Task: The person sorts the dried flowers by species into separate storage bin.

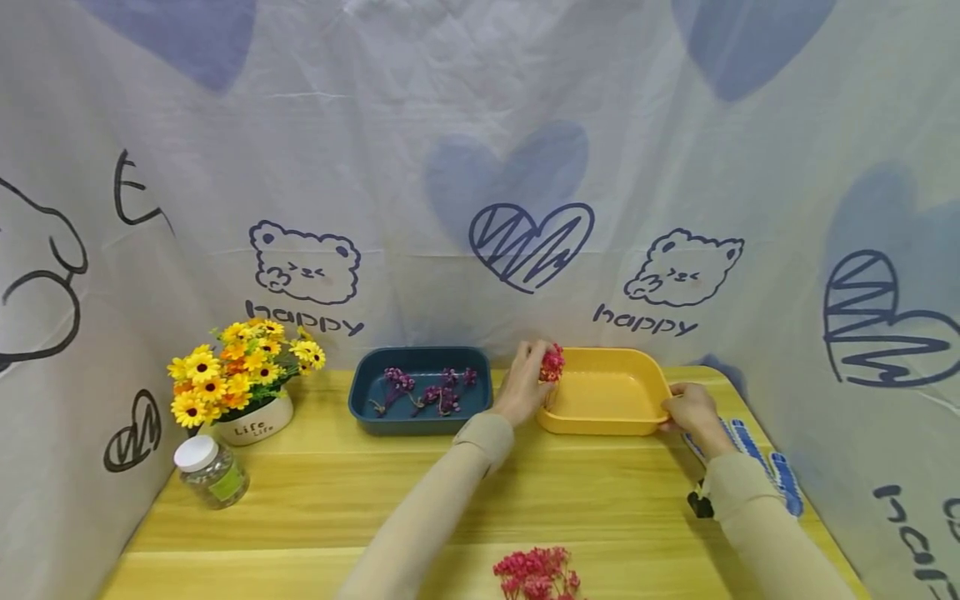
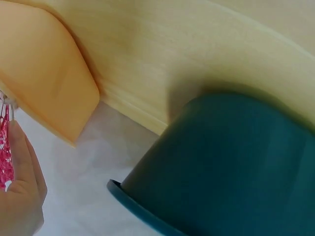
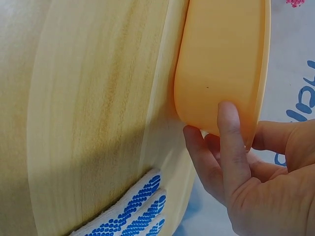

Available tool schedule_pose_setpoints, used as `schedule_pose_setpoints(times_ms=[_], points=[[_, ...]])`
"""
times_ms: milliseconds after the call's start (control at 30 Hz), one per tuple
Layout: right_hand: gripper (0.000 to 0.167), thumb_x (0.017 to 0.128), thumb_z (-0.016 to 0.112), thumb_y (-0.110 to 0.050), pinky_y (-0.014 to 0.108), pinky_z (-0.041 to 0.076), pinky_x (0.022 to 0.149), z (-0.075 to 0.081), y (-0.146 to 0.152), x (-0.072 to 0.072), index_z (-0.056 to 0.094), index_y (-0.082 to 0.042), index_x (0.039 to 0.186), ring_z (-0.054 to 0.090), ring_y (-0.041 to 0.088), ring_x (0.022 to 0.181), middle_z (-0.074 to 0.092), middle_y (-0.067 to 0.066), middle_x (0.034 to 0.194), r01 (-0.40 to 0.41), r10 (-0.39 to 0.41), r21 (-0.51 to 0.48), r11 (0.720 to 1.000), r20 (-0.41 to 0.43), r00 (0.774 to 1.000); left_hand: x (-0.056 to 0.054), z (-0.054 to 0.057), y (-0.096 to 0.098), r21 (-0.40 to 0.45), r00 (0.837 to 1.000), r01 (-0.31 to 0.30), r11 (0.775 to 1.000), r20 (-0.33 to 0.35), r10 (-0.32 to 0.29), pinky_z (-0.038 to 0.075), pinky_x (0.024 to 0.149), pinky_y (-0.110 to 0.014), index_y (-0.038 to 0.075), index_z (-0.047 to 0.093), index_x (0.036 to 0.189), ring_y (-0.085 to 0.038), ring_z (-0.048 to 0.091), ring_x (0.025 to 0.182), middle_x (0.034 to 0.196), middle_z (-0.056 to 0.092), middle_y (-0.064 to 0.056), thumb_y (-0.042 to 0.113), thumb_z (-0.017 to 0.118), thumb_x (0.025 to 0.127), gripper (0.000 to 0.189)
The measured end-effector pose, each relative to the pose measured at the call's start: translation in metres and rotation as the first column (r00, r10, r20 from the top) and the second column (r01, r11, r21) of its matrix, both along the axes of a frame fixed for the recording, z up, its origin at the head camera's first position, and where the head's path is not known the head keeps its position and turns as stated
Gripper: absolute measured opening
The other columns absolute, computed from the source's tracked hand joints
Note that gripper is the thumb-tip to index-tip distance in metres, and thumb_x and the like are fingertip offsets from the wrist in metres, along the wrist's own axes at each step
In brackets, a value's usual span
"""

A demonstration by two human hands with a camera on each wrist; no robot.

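Observation:
My left hand (image 1: 521,385) pinches a sprig of small pink-red dried flowers (image 1: 552,363) over the left end of a yellow tray (image 1: 611,393). In the left wrist view the stems (image 2: 6,105) rise past the fingertips beside the tray's rim, and the blossoms are partly cut off by the frame edge. At the tray's right end my right hand (image 1: 692,408) grips the wall and rim, with fingers and thumb curled around the corner in the right wrist view. A second pink-red bunch (image 1: 536,571) lies at the front of the table.
Left of the yellow tray stands a dark teal tray (image 1: 420,427) holding purple flower sprigs (image 1: 442,398). White-and-blue gloves (image 1: 783,482) and a black object (image 1: 700,502) lie at the right. A white pot (image 1: 258,423) of yellow flowers and a lidded jar (image 1: 216,475) stand left.

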State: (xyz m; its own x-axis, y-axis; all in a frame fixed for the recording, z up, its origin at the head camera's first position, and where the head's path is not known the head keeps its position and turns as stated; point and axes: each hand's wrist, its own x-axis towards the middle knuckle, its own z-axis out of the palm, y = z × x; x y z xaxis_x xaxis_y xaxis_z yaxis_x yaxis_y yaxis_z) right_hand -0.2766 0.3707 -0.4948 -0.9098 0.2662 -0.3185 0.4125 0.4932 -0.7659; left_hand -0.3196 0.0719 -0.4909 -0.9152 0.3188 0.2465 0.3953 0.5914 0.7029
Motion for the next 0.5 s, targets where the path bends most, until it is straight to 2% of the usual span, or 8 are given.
schedule_pose_setpoints(times_ms=[267, 500], points=[[0.046, 0.1, 0.048, 0.001, 0.032, 0.065, 0.065, -0.0008, -0.0011, -0.0008, 0.045, 0.02, 0.142, 0.068, 0.01, 0.057, 0.062, 0.031, 0.11, 0.002, -0.002, 0.001, 1.0, 0.003, 1.0, 0.0011, -0.0038, 0.0008, -0.056, 1.0, 0.001, 0.998, -0.015, -0.002, 0.059, 0.102, -0.041, 0.019, 0.055, 0.132, -0.026, 0.066, 0.115, 0.132, 0.058, -0.008, 0.004, 0.081, 0.091, 0.05], [0.045, 0.1, 0.049, 0.001, 0.033, 0.065, 0.066, -0.0003, -0.0016, 0.0006, 0.046, 0.021, 0.14, 0.068, 0.011, 0.057, 0.063, 0.029, 0.105, 0.002, -0.002, -0.006, 1.0, -0.012, 1.0, 0.0018, -0.0016, 0.0002, -0.103, 0.999, -0.022, 0.994, -0.036, 0.018, 0.058, 0.103, -0.041, 0.017, 0.059, 0.133, -0.027, 0.066, 0.117, 0.132, 0.061, -0.009, 0.005, 0.079, 0.092, 0.048]])
